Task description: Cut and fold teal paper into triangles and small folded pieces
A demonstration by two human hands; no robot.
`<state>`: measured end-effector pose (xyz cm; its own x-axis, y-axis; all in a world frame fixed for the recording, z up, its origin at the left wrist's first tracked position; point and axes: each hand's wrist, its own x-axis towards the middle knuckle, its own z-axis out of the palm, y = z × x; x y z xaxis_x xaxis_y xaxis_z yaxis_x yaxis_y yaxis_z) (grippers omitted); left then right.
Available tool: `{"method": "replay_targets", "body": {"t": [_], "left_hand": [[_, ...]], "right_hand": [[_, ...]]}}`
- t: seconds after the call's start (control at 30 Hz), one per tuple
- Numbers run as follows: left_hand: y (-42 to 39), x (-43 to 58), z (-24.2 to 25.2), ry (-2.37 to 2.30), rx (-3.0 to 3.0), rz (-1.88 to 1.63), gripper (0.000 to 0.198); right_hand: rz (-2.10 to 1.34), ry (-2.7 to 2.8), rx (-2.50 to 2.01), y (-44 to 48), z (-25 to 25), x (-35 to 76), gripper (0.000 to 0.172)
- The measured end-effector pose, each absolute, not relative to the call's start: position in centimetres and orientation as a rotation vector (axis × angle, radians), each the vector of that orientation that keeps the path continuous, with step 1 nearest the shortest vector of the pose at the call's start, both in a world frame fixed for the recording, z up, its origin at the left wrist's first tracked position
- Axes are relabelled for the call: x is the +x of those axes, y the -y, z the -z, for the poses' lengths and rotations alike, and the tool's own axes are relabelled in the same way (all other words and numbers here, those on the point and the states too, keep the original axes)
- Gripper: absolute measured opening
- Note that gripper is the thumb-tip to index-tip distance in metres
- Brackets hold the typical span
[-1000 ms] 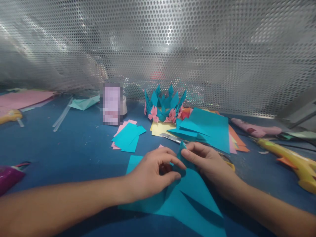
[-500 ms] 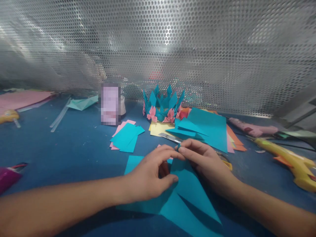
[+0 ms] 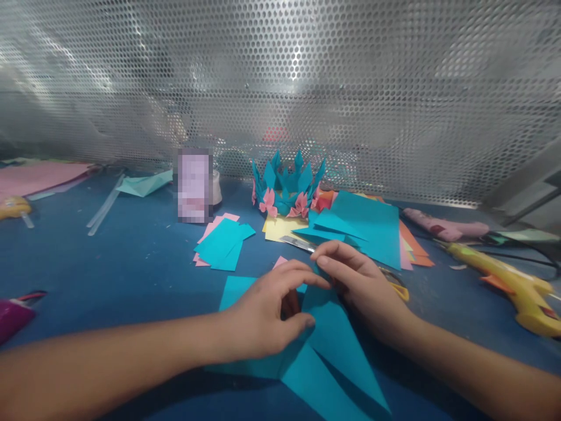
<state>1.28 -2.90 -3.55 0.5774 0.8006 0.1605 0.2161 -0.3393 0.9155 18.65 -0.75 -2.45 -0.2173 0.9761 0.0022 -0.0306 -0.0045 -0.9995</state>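
A folded sheet of turquoise paper (image 3: 337, 345) lies in front of me, its long pointed flaps spreading toward the near edge. My right hand (image 3: 350, 272) pinches the far tip of this paper between thumb and index finger. Over the paper's left side, my left hand (image 3: 274, 307) curves, pressing it with thumb and fingertips; its lower fingers are partly hidden. More turquoise paper (image 3: 239, 286) shows beneath the left hand. Just beyond the fingers lies a metal blade (image 3: 298, 243), and yellow handles (image 3: 398, 289) peek out beside my right hand.
Behind stands a turquoise paper crown (image 3: 287, 184) with pink flowers. Small paper pieces (image 3: 221, 242) lie left, a stack of coloured sheets (image 3: 372, 222) right. A yellow glue gun (image 3: 504, 280) and a pink one (image 3: 442, 225) sit far right. A blurred-out phone-like rectangle (image 3: 195, 184) stands before a white spool (image 3: 216, 187).
The right hand's fingertips have shifted slightly on the paper's tip, and the flaps at the near edge have moved closer together. The whole view has drifted a little.
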Motion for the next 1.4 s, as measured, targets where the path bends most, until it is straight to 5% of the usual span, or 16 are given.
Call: {"method": "replay_targets", "body": {"t": [1.13, 1.4], "left_hand": [[3.13, 1.17, 3.17, -0.888, 1.763, -0.908, 0.038], [3.07, 1.14, 2.91, -0.847, 1.755, -0.866, 0.057]], "right_hand": [[-1.249, 1.554, -1.171, 0.56, 1.97, 18.87, 0.027], [-1.217, 1.616, -1.168, 0.55, 1.98, 19.0, 0.027]]}}
